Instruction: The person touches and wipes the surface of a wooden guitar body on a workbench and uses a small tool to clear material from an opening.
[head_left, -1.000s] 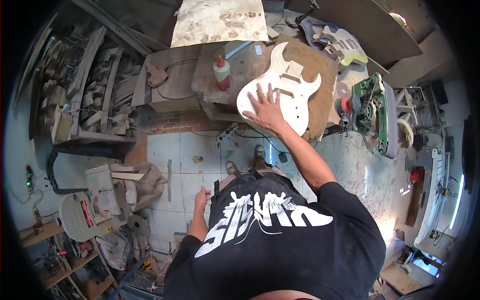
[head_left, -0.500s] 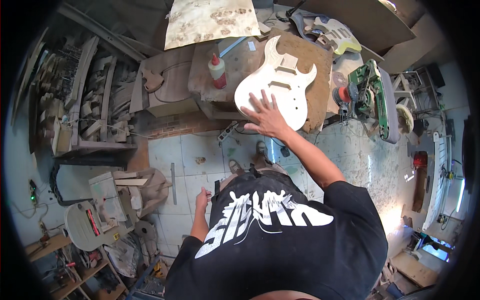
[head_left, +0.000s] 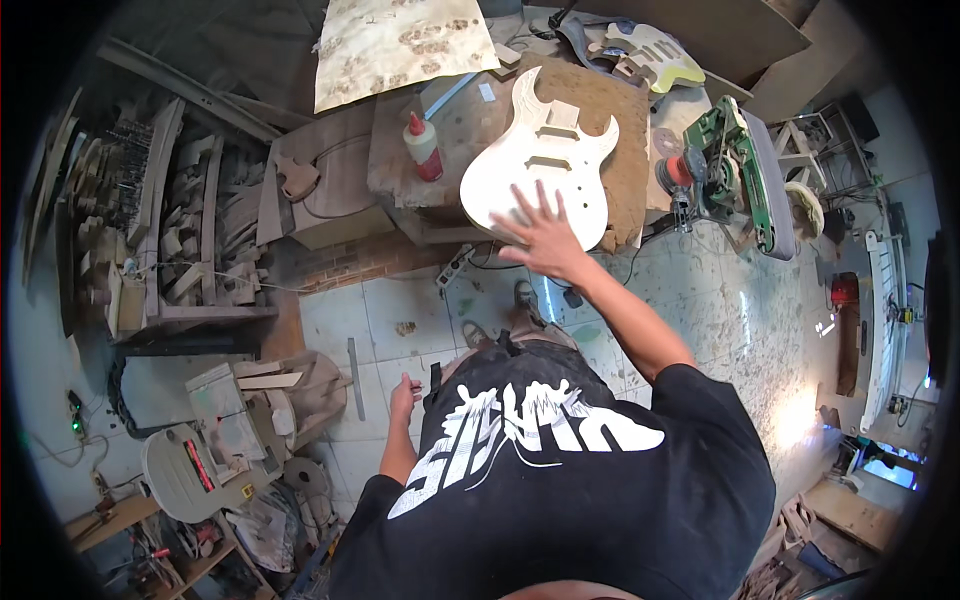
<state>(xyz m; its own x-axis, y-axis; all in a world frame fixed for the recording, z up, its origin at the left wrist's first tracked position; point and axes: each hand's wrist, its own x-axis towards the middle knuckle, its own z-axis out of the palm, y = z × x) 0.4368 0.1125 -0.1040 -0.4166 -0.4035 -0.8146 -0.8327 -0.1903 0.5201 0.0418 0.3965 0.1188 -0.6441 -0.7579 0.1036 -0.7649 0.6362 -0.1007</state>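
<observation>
A pale, unpainted electric guitar body [head_left: 575, 190] with two horns lies flat on the brown-topped workbench, its neck pocket and pickup slots facing up. My right hand [head_left: 548, 238] is over its lower end, palm down with the fingers spread; it seems to rest on the wood and grips nothing. My left hand [head_left: 404, 393] hangs beside my hip, away from the bench. Its fingers are loosely bent and partly apart, with nothing visible in them. A white and red glue bottle [head_left: 422, 147] with a red nozzle stands left of the guitar body.
A sheet of burl-patterned veneer [head_left: 400, 50] lies at the back of the bench. Another guitar body [head_left: 655, 60], yellowish at its edge, is at the back right. A sander [head_left: 684, 170] and a green belt machine [head_left: 738, 180] stand on the right. Wood scraps fill the left rack [head_left: 160, 220].
The view has shifted slightly, moving the bench a little up and left in the picture. My right hand has slid slightly right over the guitar body; my left hand stays low.
</observation>
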